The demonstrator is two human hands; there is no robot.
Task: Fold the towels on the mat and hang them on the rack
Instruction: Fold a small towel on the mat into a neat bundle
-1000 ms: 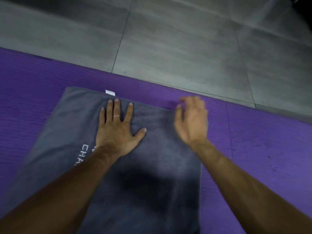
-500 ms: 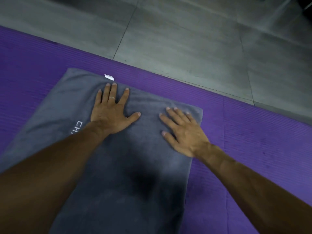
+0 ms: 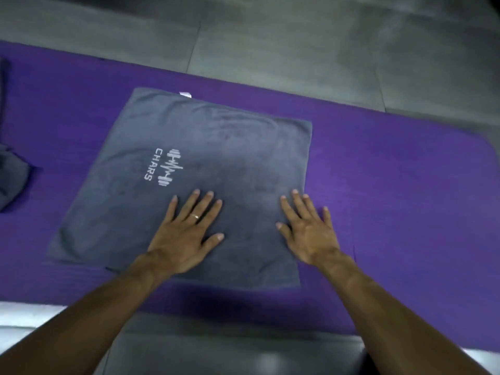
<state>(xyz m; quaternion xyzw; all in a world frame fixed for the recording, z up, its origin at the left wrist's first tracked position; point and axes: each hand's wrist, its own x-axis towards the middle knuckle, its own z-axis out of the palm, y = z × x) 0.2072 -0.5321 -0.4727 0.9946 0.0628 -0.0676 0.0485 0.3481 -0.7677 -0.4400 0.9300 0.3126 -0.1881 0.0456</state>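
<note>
Both palms, left hand [image 3: 186, 236] and right hand [image 3: 308, 231], lie flat, fingers spread, on the soft, limp grey towel [image 3: 216, 147]; best pinched at its corners.

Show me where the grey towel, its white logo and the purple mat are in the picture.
grey towel [image 3: 243, 147]: head view, on the plain cloth right of the print.
white logo [image 3: 165, 167]: head view, on the middle of the print.
purple mat [image 3: 392, 185]: head view, on the bare part right of the towel.
</note>
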